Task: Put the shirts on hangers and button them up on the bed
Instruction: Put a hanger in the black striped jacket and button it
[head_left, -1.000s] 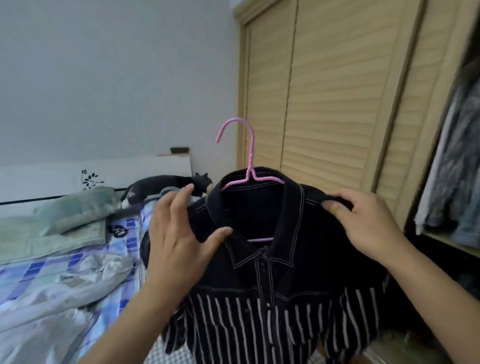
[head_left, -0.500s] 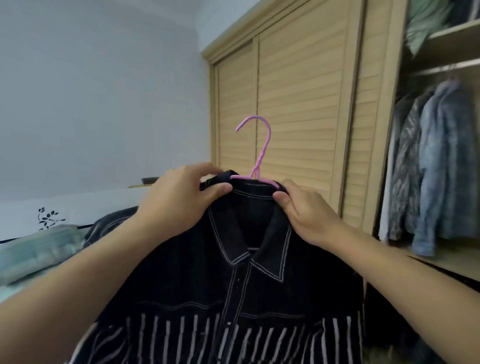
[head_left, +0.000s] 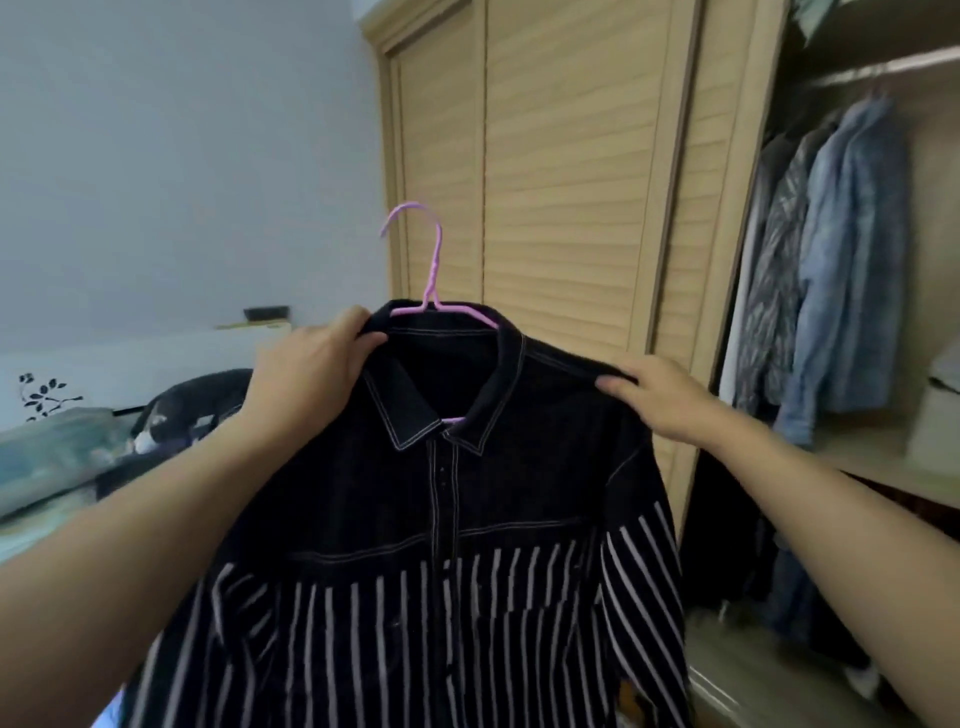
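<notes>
There's the dark striped shirt dead centre, held up in the air in front of you, draped over the pink hanger whose hook pokes out of the collar at twelve o'clock. Your left hand has its grip pinched on the collar at about ten o'clock, thumb and fingers curled round the fabric. Your right hand lies on the shoulder seam at two o'clock, fingers fairly straight, pressing rather than clutching. The placket looks unfastened from here. Out at nine o'clock is the bed with a dark heap on it; at three o'clock, clothes hang in the open wardrobe. The risk, as I read it: that right shoulder is only pressed, so a tilt on the way down to the bed could let it slide off the hanger arm, and you'd be buttoning a crooked shirt
</notes>
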